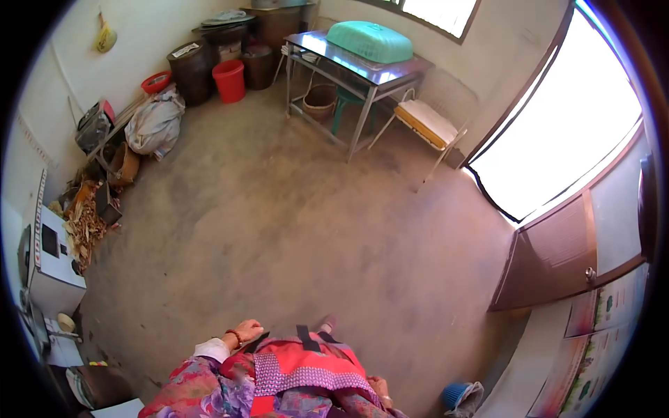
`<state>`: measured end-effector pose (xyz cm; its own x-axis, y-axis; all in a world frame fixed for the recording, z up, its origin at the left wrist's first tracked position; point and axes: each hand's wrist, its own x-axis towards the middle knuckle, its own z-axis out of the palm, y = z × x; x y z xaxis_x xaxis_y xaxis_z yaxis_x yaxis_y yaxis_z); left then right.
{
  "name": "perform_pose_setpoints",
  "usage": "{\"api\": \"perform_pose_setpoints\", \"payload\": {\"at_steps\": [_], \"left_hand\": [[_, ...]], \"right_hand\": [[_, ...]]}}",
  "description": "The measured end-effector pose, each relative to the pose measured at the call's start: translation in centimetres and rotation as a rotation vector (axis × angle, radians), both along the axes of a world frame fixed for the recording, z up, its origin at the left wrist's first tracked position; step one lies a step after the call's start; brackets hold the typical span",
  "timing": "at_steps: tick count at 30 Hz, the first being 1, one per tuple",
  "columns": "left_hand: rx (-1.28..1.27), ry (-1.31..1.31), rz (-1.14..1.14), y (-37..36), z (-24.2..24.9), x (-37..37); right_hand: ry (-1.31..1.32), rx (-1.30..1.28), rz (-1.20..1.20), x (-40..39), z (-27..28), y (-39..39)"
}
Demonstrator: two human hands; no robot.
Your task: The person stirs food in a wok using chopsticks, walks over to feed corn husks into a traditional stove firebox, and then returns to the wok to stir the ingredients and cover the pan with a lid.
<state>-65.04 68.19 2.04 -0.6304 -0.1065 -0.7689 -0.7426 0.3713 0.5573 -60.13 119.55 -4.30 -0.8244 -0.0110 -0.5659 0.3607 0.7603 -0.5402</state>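
Observation:
My left hand (pixel 247 330) hangs low in front of my body, a red bead bracelet (pixel 234 337) on its wrist and a white cuff (pixel 212 350) behind it. Its fingers are loosely bent and I see nothing held in them. A dark strap (pixel 258 342) of the red garment (pixel 317 357) lies close by. Down at my other side, my right hand (pixel 378 387) shows only in part beside the garment; its fingers are hidden. One foot (pixel 328 323) points forward on the concrete floor (pixel 300 244).
A table (pixel 359 87) with a green dome cover (pixel 369 42) stands ahead, a chair (pixel 428 122) beside it. Red bucket (pixel 228 81), jars (pixel 191 73) and a sack (pixel 156 124) line the left wall. A white stove (pixel 56 261) is left; an open doorway (pixel 557 125) is right.

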Motion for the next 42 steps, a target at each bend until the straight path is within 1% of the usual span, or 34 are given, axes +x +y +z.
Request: {"api": "perform_pose_setpoints", "payload": {"at_steps": [2,4,5,6,7,8,9,10,12,13,14,15,16,18,19,20,21,22,23,24,26,27,28,29,30,32,33,34,36,37,38,39,40,42], "left_hand": [[-0.064,-0.011,-0.066,-0.3,-0.1,-0.4],[-0.17,0.007,-0.158,0.6,0.8,-2.2],[-0.19,0.009,-0.144,1.1,1.4,-3.1],[-0.19,0.009,-0.141,0.9,0.8,-3.8],[-0.179,-0.046,-0.087,0.7,-0.1,-3.8],[-0.167,-0.102,-0.034,0.7,-0.6,-4.4],[-0.162,-0.122,0.026,1.1,0.5,-5.6],[-0.16,-0.121,0.033,1.1,-0.3,-6.5],[-0.142,-0.112,-0.028,0.6,-2.2,-8.2],[-0.163,-0.08,-0.081,0.5,-2.6,-9.8],[-0.162,-0.077,-0.082,0.2,-3.1,-11.8],[-0.166,-0.037,-0.115,0.2,-3.9,-13.1],[-0.171,0.019,-0.149,0.2,-4.5,-15.9],[-0.132,0.013,-0.105,0.5,-5.1,-21.8],[-0.107,-0.01,-0.063,0.9,-4.4,-24.6],[-0.035,-0.044,-0.001,1.1,-2.0,-28.6],[0.032,-0.085,0.056,1.3,0.4,-32.1],[0.043,-0.069,0.112,1.1,0.2,-34.7],[0.053,-0.05,0.174,1.0,-0.4,-37.6],[0.065,-0.044,0.156,0.7,0.2,-40.8],[0.067,-0.046,0.133,0.5,1.6,-46.3],[0.054,0.017,0.148,0.9,2.1,-48.8],[0.044,0.088,0.163,1.5,2.3,-51.6],[0.044,0.085,0.156,2.2,2.6,-54.0],[0.04,0.108,0.134,2.9,3.1,-56.0],[0.024,0.135,0.112,4.2,3.3,-59.0],[0.029,0.147,0.104,5.0,3.3,-60.1],[0.03,0.169,0.107,5.6,3.2,-61.3],[0.04,0.143,0.111,6.6,3.3,-62.4],[0.071,0.134,0.12,7.2,3.1,-63.4],[0.064,0.147,0.136,7.6,3.1,-64.6],[0.065,0.147,0.176,8.1,3.5,-65.1],[0.066,0.143,0.214,8.5,4.1,-65.7],[0.052,0.12,0.26,8.9,5.1,-66.9]], "right_hand": [[0.095,0.14,0.16,-3.7,0.9,0.6],[-0.048,-0.225,-0.291,-9.4,-2.8,3.3],[-0.072,-0.224,-0.336,-12.3,-1.9,4.1],[-0.091,-0.223,-0.381,-16.7,0.1,3.7],[-0.086,-0.286,-0.443,-20.7,2.3,3.2],[-0.083,-0.348,-0.504,-24.9,5.7,1.6],[-0.043,-0.318,-0.486,-28.8,7.0,0.4],[0.0,-0.286,-0.466,-32.5,8.1,-0.6],[0.076,-0.37,-0.442,-39.0,10.6,-3.4],[0.079,-0.368,-0.441,-41.8,10.6,-4.6],[0.093,-0.427,-0.391,-44.5,10.4,-5.8],[0.102,-0.478,-0.342,-46.0,10.2,-6.6],[0.115,-0.471,-0.343,-47.5,9.8,-7.4],[0.072,-0.526,-0.274,-49.0,9.1,-7.7],[0.02,-0.463,-0.228,-48.9,8.5,-7.0],[-0.023,-0.412,-0.183,-49.5,7.9,-6.8],[-0.092,-0.374,-0.206,-49.7,8.1,-6.5],[-0.16,-0.337,-0.23,-49.8,8.5,-6.3],[-0.159,-0.249,-0.176,-49.6,7.6,-5.2],[-0.163,-0.163,-0.123,-49.7,7.0,-4.5],[-0.24,-0.067,-0.084,-51.6,13.4,-6.6],[-0.246,-0.072,-0.09,-51.6,12.1,-6.1],[-0.261,-0.21,-0.173,-51.1,10.5,-5.1],[-0.278,-0.346,-0.256,-51.1,9.4,-4.2],[-0.282,-0.349,-0.261,-52.1,9.3,-3.8],[-0.273,-0.348,-0.342,-54.5,9.9,-3.2],[-0.237,-0.364,-0.363,-57.1,11.8,-3.1],[-0.235,-0.375,-0.346,-59.2,11.1,-2.0],[-0.282,-0.278,-0.406,-62.6,9.5,0.2],[-0.26,-0.172,-0.325,-64.6,8.0,1.7],[-0.249,-0.178,-0.307,-67.4,5.6,3.5],[-0.311,-0.345,-0.49,-69.7,3.7,5.6],[-0.376,-0.512,-0.676,-71.9,3.7,6.4],[-0.219,-0.29,-0.461,-78.0,4.6,6.5]]}}
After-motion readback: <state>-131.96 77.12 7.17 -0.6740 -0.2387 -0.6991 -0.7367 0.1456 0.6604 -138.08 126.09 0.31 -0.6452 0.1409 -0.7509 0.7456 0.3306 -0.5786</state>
